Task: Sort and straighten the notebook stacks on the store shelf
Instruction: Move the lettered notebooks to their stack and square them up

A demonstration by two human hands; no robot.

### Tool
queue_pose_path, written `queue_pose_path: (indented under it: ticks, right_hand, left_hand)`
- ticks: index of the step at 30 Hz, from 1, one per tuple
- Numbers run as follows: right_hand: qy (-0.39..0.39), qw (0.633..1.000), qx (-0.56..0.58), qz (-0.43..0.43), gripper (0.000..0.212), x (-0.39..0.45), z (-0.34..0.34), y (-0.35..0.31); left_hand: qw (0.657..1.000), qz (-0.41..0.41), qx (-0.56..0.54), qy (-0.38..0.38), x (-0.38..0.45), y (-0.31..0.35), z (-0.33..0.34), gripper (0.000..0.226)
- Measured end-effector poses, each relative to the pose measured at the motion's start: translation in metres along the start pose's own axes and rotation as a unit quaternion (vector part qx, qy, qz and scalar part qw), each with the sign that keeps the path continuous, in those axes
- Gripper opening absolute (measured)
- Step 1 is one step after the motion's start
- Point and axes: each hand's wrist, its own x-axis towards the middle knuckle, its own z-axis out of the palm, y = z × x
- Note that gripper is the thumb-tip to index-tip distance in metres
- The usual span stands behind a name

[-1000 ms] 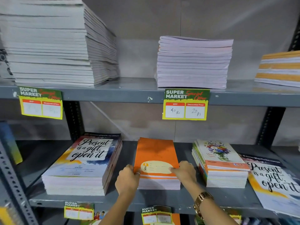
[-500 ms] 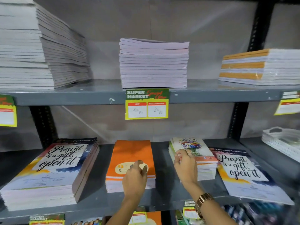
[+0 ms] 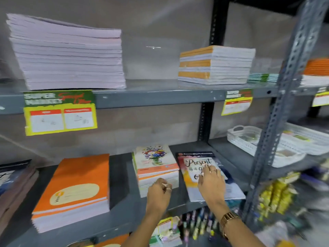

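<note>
Two hands [image 3: 158, 192] [image 3: 211, 182], four notebook stacks [image 3: 155, 168] on lower shelf [image 3: 121, 207].

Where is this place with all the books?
Most likely a shop's stationery aisle: stacked notebooks like the orange stack sit on grey metal shelves, and yellow "Super Market" price tags hang from the shelf edge.

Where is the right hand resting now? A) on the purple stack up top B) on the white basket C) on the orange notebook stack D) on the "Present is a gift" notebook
D: the right hand lies flat on the "Present is a gift" notebook, covering part of its lettering; the left hand is at the floral stack.
</note>
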Motion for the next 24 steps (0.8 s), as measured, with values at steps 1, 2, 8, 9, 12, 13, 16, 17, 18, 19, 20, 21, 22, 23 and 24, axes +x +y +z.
queue_pose_path:
  ticks: [1,2,8,9,12,13,16,17,18,19,20,21,22,23,24]
  right_hand:
    - [-0.007,1.000,-0.003,0.016,0.031,0.002,0.001,0.014]
    - [-0.015,0.999,-0.009,0.030,0.033,0.005,0.002,0.026]
    - [-0.100,0.986,0.006,0.132,0.050,0.021,0.008,0.086]
    - [-0.120,0.979,0.030,0.160,0.052,0.022,0.010,0.094]
    - [-0.179,0.953,0.102,0.224,0.057,0.025,0.015,0.110]
    - [-0.195,0.945,0.121,0.233,0.056,0.026,0.016,0.114]
    - [-0.229,0.934,0.151,0.230,0.044,0.029,0.017,0.118]
    - [-0.223,0.933,0.163,0.232,0.036,0.031,0.018,0.118]
    - [-0.214,0.930,0.182,0.239,0.028,0.033,0.017,0.118]
    - [-0.201,0.926,0.200,0.250,0.023,0.034,0.017,0.117]
    - [-0.189,0.923,0.213,0.260,0.023,0.037,0.015,0.115]
    - [-0.177,0.920,0.221,0.269,0.026,0.038,0.015,0.113]
    - [-0.164,0.919,0.227,0.277,0.029,0.039,0.013,0.111]
    - [-0.147,0.919,0.233,0.281,0.030,0.038,0.011,0.108]
    - [-0.127,0.920,0.240,0.284,0.030,0.037,0.009,0.105]
  left_hand:
    - [1.000,-0.003,-0.004,-0.011,0.001,0.004,0.014,0.016]
    - [1.000,-0.008,-0.007,-0.020,0.002,0.008,0.025,0.017]
    - [0.990,-0.109,-0.029,-0.081,0.012,0.028,0.081,0.020]
    - [0.985,-0.144,-0.035,-0.085,0.014,0.029,0.087,0.028]
    - [0.964,-0.247,-0.057,-0.075,0.019,0.034,0.100,0.043]
    - [0.957,-0.273,-0.073,-0.069,0.020,0.035,0.102,0.042]
    - [0.939,-0.323,-0.111,-0.046,0.024,0.041,0.106,0.031]
    - [0.934,-0.337,-0.114,-0.035,0.025,0.041,0.106,0.029]
    - [0.928,-0.352,-0.119,-0.022,0.027,0.042,0.106,0.027]
    - [0.921,-0.366,-0.133,-0.010,0.028,0.042,0.105,0.025]
    - [0.914,-0.376,-0.156,-0.002,0.029,0.041,0.104,0.023]
    - [0.906,-0.383,-0.179,0.000,0.029,0.042,0.103,0.020]
    - [0.898,-0.389,-0.204,-0.001,0.029,0.042,0.102,0.013]
    - [0.893,-0.391,-0.222,-0.004,0.028,0.043,0.101,0.007]
    - [0.892,-0.387,-0.233,-0.001,0.027,0.043,0.101,0.014]
